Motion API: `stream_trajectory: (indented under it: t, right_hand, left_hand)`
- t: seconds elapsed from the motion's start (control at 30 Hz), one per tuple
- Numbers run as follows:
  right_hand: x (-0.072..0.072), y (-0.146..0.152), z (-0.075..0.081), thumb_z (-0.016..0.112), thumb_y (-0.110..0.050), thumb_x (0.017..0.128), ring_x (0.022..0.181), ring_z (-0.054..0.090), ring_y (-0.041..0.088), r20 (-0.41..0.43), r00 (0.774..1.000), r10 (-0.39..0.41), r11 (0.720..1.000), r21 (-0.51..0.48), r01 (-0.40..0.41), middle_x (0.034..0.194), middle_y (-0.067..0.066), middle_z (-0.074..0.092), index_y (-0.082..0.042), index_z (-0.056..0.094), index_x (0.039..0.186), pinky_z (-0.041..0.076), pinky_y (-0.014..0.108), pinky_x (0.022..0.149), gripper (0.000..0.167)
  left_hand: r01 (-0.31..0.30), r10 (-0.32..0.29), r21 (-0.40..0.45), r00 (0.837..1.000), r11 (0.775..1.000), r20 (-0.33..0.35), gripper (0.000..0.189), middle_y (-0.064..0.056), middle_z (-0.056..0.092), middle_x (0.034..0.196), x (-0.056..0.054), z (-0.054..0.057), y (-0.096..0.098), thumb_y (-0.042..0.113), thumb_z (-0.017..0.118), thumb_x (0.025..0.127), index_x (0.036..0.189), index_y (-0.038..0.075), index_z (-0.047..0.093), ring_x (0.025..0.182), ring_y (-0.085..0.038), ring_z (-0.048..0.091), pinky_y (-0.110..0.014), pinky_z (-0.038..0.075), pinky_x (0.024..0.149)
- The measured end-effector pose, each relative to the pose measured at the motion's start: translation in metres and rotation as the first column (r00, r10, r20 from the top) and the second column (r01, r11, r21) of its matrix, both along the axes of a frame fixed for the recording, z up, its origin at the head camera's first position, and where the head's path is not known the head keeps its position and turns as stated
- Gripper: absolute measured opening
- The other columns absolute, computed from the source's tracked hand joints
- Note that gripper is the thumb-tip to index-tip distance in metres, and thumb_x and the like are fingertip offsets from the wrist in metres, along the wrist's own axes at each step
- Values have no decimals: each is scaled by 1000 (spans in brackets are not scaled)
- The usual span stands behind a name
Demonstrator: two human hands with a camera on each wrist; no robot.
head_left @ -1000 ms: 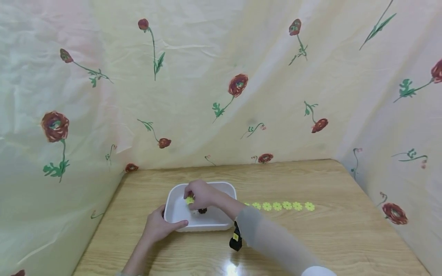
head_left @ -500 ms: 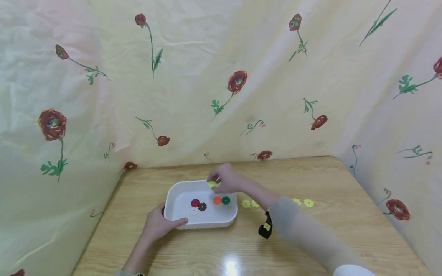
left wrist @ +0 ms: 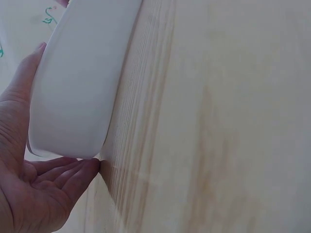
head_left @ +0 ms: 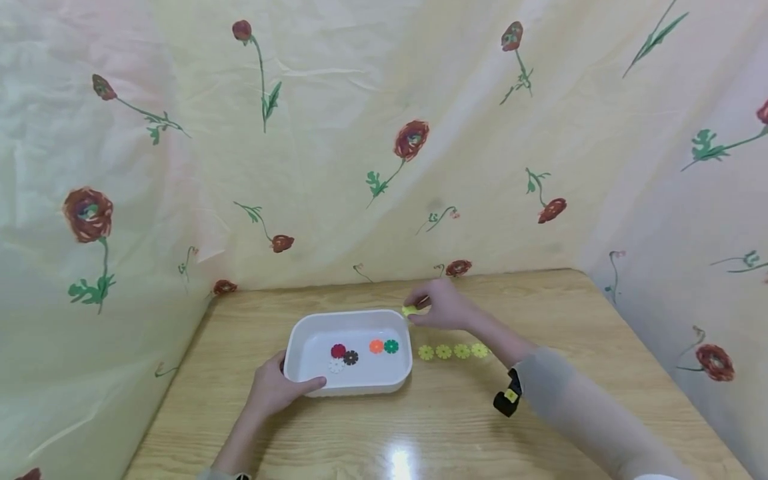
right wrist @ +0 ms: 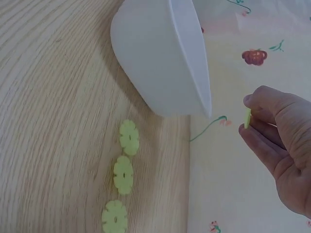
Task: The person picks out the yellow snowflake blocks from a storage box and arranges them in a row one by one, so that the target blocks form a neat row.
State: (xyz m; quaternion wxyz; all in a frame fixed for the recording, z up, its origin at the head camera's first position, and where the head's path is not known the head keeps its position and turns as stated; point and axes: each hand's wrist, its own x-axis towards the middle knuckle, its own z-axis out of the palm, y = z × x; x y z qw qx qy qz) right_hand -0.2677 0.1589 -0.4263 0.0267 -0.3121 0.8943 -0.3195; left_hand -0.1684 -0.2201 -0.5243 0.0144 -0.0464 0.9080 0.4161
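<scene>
A white plastic tub (head_left: pixel 360 387) stands on the wooden table, with red, brown, white, orange and green flower-shaped plastic discs inside. My left hand (head_left: pixel 275 388) grips its left end, thumb on the front rim and fingers round the side; the left wrist view shows the fingertips (left wrist: pixel 92 165) low against the tub wall. Just beyond the tub's right back corner, my right hand (head_left: pixel 443 305) pinches a yellow flower-shaped disc (right wrist: pixel 248 118) between thumb and fingers, raised above the table. Several yellow flower discs (head_left: pixel 443 352) lie in a row right of the tub, partly hidden by the right forearm.
The wooden table (head_left: pixel 348 440) runs back to a hanging cloth (head_left: pixel 336 167) printed with red flowers, which also closes off both sides. A black wrist camera (head_left: pixel 507 400) hangs under the right forearm, over the table.
My right hand has lifted the yellow disc out of the tub and carried it rightward past the rim. The coloured discs inside have come into sight. My left hand stays on the tub.
</scene>
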Motion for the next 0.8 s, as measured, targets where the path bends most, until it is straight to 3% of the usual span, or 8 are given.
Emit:
stream_trajectory:
  t: [0.43, 0.67, 0.8]
  right_hand:
    - [4, 27, -4, 83, -9, 89, 92, 80, 24, -106, 994, -36, 999, -26, 33, 104, 10, 82, -5, 81, 105, 65, 38, 84, 16]
    - [10, 39, -4, 83, -10, 89, 93, 80, 25, -95, 993, -74, 997, -32, 71, 104, 10, 82, -5, 81, 106, 65, 37, 85, 17]
    - [13, 45, -5, 84, -10, 88, 90, 80, 24, -130, 987, -96, 995, -17, 95, 101, 9, 82, -5, 81, 104, 65, 34, 82, 17]
  left_hand:
    - [12, -12, -7, 1000, 1000, 2, 107, -26, 70, 136, 0, -1, -3, 55, 98, 68, 147, -4, 57, 115, -34, 70, -53, 60, 98]
    - [14, -14, -22, 1000, 1000, 13, 106, -28, 69, 135, 2, 2, -3, 54, 98, 68, 145, -6, 57, 114, -34, 70, -54, 60, 97]
    - [17, -16, -22, 1000, 1000, 15, 106, -28, 69, 136, 2, 3, -4, 54, 98, 69, 146, -6, 56, 116, -35, 69, -54, 59, 98]
